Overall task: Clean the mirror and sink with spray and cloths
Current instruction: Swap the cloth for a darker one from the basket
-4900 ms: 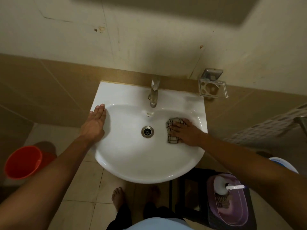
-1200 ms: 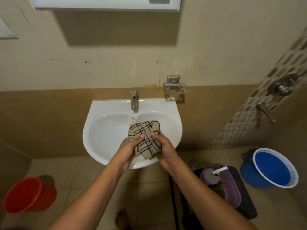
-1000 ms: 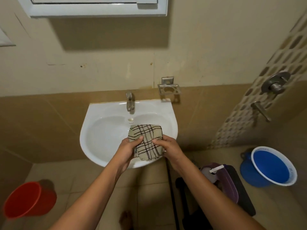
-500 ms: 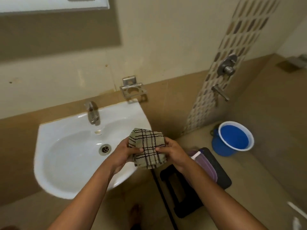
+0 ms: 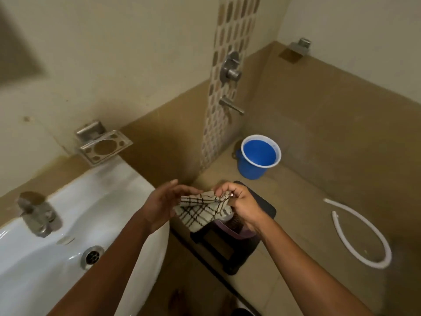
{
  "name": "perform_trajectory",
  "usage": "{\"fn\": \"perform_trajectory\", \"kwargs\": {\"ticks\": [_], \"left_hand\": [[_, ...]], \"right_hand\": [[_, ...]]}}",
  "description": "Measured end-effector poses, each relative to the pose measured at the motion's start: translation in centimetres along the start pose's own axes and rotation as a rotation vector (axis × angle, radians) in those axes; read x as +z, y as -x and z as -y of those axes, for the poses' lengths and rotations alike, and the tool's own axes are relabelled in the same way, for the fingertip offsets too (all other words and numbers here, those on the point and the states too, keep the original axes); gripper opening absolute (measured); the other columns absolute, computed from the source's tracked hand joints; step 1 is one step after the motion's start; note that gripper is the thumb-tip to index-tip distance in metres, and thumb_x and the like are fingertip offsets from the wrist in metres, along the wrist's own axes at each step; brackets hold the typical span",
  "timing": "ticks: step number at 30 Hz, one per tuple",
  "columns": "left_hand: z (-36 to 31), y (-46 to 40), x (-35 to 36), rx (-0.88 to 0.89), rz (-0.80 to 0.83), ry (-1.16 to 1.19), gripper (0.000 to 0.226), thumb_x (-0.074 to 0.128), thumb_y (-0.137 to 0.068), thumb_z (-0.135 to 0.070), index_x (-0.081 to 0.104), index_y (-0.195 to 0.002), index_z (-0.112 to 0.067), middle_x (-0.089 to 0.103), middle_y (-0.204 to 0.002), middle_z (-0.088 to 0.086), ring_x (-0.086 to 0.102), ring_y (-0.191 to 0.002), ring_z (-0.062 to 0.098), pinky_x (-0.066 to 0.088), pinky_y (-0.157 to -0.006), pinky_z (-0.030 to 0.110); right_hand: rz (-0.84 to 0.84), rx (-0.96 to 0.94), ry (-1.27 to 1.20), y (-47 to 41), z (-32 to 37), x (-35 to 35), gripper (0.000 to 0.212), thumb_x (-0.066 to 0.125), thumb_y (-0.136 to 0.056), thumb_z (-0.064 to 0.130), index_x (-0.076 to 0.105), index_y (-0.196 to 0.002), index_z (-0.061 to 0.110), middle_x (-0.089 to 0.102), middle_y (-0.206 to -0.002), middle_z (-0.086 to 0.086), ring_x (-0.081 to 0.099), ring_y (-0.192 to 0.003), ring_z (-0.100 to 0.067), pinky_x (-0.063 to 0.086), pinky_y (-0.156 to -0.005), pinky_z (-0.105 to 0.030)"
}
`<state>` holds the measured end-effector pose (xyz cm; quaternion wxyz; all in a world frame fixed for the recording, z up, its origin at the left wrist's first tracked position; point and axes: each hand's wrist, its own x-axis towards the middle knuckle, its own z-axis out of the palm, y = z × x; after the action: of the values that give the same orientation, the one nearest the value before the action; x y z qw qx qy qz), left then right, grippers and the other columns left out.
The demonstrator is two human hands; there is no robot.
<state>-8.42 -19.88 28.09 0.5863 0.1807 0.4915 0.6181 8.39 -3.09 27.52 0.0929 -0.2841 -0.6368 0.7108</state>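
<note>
A beige checked cloth (image 5: 201, 213) hangs between my two hands, to the right of the white sink (image 5: 68, 224) and above a purple tub (image 5: 230, 228) on a black stool (image 5: 241, 252). My right hand (image 5: 239, 205) pinches the cloth's upper right edge. My left hand (image 5: 164, 201) cups its left side with fingers spread. The sink's tap (image 5: 37, 213) and drain (image 5: 92, 256) lie at lower left. The mirror and any spray bottle are out of sight.
A steel soap holder (image 5: 102, 144) hangs on the wall above the sink's right end. A blue bucket (image 5: 258, 156) stands on the floor below the shower valve (image 5: 231, 71) and spout (image 5: 232, 107). A white hose (image 5: 364, 238) curls on the floor at right.
The view has swung right, away from the sink. Both hands carried the cloth off the basin to above the stool and tub. The folded cloth has loosened and now hangs.
</note>
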Motion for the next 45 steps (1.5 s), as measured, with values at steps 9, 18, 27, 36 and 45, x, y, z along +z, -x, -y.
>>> {"fn": "perform_trajectory", "kwargs": {"ticks": [9,18,27,36,45], "left_hand": [[-0.9,-8.5,6.0,-0.293,0.336,-0.69,0.036,0.076,-0.077,-0.006,0.065,-0.111,-0.003,0.073,-0.106,0.012,0.071,-0.096,0.024,0.057,-0.078,0.03],[6.0,-15.4,10.4,-0.294,0.153,-0.74,0.022,0.081,-0.071,-0.008,0.072,-0.086,-0.022,0.076,-0.089,-0.002,0.072,-0.087,0.014,0.059,-0.077,0.031],[11.1,-19.3,10.1,-0.473,-0.13,-0.439,0.037,0.071,-0.08,-0.01,0.062,-0.116,-0.009,0.074,-0.102,0.01,0.071,-0.094,0.027,0.056,-0.087,0.045],[15.3,-20.7,7.4,-0.468,-0.315,-0.385,0.029,0.064,-0.082,0.001,0.065,-0.11,-0.003,0.072,-0.104,0.016,0.071,-0.088,0.027,0.058,-0.066,0.03],[18.6,-22.2,2.6,-0.49,-0.301,-0.402,0.032,0.064,-0.081,0.005,0.064,-0.113,-0.001,0.071,-0.106,0.017,0.069,-0.095,0.03,0.058,-0.076,0.039]], "right_hand": [[-0.046,-0.084,0.171,-0.1,-0.5,-5.6,0.052,0.033,-0.06,-0.025,0.068,-0.074,0.011,0.067,-0.107,-0.011,0.065,-0.103,-0.012,0.051,-0.075,-0.019],[-0.285,0.134,0.11,-2.4,-5.6,-12.9,0.035,0.062,-0.082,-0.019,0.068,-0.101,0.01,0.066,-0.089,0.0,0.064,-0.075,-0.001,0.055,-0.07,-0.019],[-0.361,0.474,0.047,-4.1,-13.0,-18.2,0.015,0.071,-0.09,0.008,0.062,-0.089,0.021,0.067,-0.089,-0.001,0.066,-0.088,-0.021,0.059,-0.068,-0.035],[-0.381,0.766,0.148,-6.7,-21.9,-17.0,0.032,0.074,-0.087,0.025,0.064,-0.113,0.008,0.066,-0.114,-0.009,0.063,-0.107,-0.026,0.053,-0.088,-0.034],[-0.428,0.934,-0.036,-11.4,-26.2,-14.0,0.061,0.07,-0.09,0.033,0.048,-0.14,0.006,0.055,-0.139,-0.016,0.05,-0.129,-0.033,0.04,-0.111,-0.042]]}}
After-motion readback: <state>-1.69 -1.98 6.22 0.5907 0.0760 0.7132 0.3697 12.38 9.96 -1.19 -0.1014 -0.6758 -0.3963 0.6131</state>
